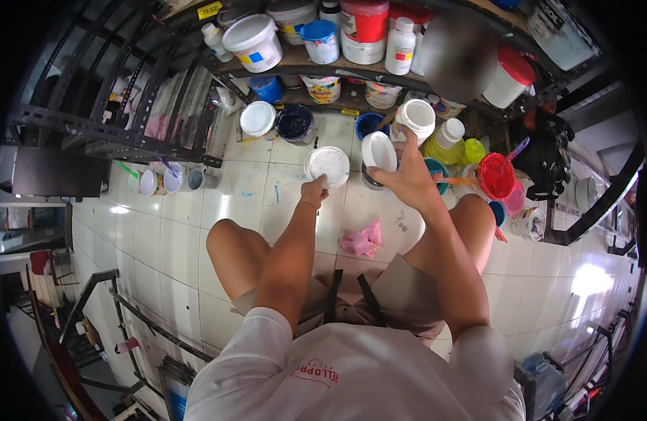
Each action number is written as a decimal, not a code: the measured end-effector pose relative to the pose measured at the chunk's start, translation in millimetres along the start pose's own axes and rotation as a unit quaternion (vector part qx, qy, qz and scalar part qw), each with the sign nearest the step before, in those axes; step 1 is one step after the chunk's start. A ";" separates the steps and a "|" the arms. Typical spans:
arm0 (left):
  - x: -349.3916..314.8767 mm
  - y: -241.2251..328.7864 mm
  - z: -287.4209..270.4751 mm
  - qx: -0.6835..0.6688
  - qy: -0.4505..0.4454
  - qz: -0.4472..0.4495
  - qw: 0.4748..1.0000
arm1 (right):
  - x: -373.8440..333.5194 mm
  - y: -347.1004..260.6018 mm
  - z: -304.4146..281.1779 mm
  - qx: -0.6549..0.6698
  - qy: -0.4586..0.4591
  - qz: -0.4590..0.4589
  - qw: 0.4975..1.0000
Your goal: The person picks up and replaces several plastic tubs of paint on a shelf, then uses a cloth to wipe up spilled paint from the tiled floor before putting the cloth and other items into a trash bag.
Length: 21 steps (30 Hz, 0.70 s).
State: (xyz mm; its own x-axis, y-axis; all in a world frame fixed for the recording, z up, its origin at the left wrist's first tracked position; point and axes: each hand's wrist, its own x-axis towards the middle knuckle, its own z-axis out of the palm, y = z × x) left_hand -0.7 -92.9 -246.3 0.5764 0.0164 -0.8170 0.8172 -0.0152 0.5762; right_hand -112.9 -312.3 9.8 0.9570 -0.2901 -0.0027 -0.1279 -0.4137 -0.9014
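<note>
Nearest, low in the middle of the frame, a crumpled pink cloth lies on the tiled floor between the knees, where a shifting foot could drag or slip on it. Just above centre, the left hand pinches the near edge of a paint-smudged white lid, thumb on top; held at one edge only, it could tip if the pinch loosened, and whether anything sits beneath it is hidden. To its right, the right hand spreads thumb and fingers about a tilted white tub; I cannot tell whether they grip it. If that hold is slack, the tub could roll, and anything inside could spill onto the tiles. Beside the right forearm, an orange handle juts out over a teal bucket, so a sideways sweep might catch it and smear paint. Farther up the frame, a white open tub stands close by the raised fingers, easily knocked by a careless lift, as does a blue bucket. Farthest, along the top, containers crowd the shelf, and a bump to its front edge could jostle them.
</note>
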 end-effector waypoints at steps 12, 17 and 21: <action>-4.3 41.8 -41.2 -0.162 -0.088 -0.136 0.973 | -1.7 -2.7 -33.3 0.030 -0.016 0.029 0.999; -21.9 43.8 -98.0 -0.118 -0.210 -0.116 0.963 | -3.4 -11.0 -33.4 0.092 -0.011 0.027 0.995; -74.3 80.1 -106.8 -0.106 -0.280 -0.029 0.954 | -2.4 -3.4 -44.4 0.101 -0.036 0.053 0.993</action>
State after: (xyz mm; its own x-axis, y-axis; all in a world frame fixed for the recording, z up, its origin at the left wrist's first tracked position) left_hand 22.2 11.5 -137.0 0.4875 -0.5256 -0.6972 0.8636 0.1729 0.4736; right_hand -126.4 -348.5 32.1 0.9580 -0.2573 -0.1269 -0.1814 -0.2004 -0.9628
